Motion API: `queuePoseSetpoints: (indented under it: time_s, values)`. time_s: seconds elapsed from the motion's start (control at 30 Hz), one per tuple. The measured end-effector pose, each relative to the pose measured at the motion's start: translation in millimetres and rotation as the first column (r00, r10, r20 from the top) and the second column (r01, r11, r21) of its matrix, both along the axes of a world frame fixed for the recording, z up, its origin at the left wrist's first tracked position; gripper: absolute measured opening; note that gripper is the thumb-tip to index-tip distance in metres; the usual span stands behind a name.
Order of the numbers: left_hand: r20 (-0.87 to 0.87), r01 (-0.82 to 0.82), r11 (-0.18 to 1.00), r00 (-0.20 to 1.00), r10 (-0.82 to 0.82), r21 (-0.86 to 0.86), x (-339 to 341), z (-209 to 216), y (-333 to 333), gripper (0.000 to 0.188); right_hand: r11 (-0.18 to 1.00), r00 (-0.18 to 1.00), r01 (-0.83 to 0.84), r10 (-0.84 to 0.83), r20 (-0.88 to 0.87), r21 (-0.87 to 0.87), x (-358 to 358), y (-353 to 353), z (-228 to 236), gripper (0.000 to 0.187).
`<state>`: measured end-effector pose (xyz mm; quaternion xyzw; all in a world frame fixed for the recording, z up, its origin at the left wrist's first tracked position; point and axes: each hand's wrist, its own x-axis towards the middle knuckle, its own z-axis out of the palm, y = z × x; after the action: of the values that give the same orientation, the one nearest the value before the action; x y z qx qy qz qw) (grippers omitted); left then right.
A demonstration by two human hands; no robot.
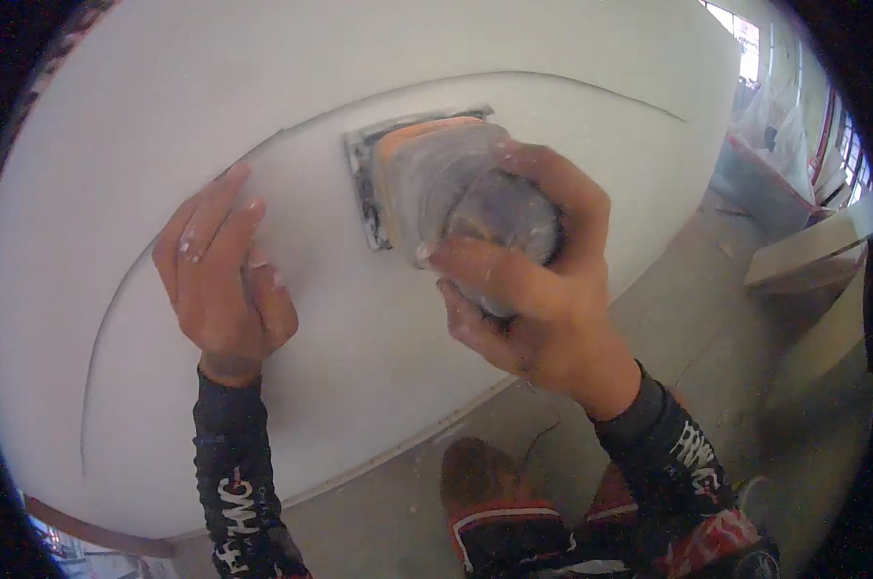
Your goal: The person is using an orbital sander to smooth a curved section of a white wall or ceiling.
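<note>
A dusty handheld sander (pixel 436 179) with an orange band around its square foot lies on a large white panel (pixel 379 338). My right hand (pixel 562 280) wraps around the sander's round dark top, fingers on one side and thumb on the other. Under the foot, a dark, white-smeared square pad (pixel 363 183) sticks out along the far and left edges. Left of the sander, my left hand (pixel 226 285) is at the panel's surface with its fingers stretched and slightly bent, holding nothing. A thin dark curved line (pixel 494 73) runs across the panel beyond both hands.
The panel's near edge curves below my hands, over a grey floor (pixel 736 328). On the right are a pale block-like piece (pixel 813 246), a reddish-sided box (pixel 764 179) and clear plastic sheeting (pixel 779 125). My knees show under the near edge.
</note>
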<state>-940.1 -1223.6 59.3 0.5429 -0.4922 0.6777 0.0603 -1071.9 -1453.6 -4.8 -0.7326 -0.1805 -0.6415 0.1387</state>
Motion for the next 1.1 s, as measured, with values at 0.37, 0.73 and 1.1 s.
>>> queuePoseSetpoints:
  time_s: [0.37, 0.73, 1.1]
  values:
    - [-0.047, -0.127, 0.990, 0.990, 0.130, 0.065, -19.6, -1.3, 46.1, 0.027, 0.999, 0.998, 0.038, -0.037, 0.046, -0.011, -18.0, 5.9, 10.8, 0.043]
    - [-0.077, 0.023, 1.000, 0.997, -0.024, -0.016, -30.6, -22.1, 89.3, 0.029, 0.998, 1.000, 0.027, -0.027, -0.004, -0.056, -27.2, 57.4, 4.4, 0.041]
    - [-0.165, 0.064, 0.994, 0.983, -0.078, -0.091, -25.6, -77.0, 103.3, 0.032, 0.996, 0.990, 0.007, -0.020, -0.142, -0.091, -34.7, 107.8, -9.6, 0.046]
